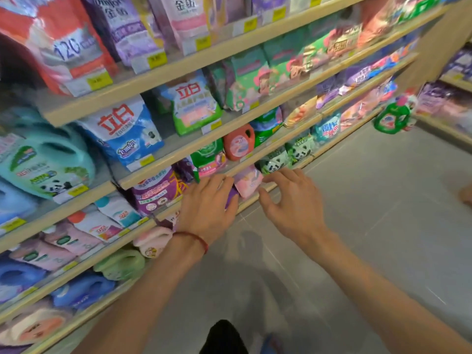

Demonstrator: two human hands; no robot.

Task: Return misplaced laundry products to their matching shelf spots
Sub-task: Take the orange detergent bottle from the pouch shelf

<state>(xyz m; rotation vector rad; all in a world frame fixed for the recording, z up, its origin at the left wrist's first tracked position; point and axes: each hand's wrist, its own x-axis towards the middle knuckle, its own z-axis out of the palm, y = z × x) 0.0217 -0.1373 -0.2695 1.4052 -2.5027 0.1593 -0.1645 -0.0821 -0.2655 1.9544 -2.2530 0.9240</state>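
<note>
Both my hands reach toward a low shelf of laundry pouches. My left hand [208, 205], with a red string at the wrist, lies on a purple pouch [232, 196] whose edge shows past the fingers; whether the fingers grip it is unclear. My right hand [291, 200] hovers open, fingers spread, just right of a pink pouch [247, 182] and below a green panda-print pouch [272, 160]. It touches nothing. A larger purple bag [155, 194] stands left of my left hand.
Wooden shelves [163, 72] run from left to far right, packed with bags and bottles: an orange bottle [238, 143], blue-white bags [127, 131], a teal jug [48, 159]. A green bottle [393, 117] hangs at the shelf's far end. Grey tiled floor [370, 213] lies to the right.
</note>
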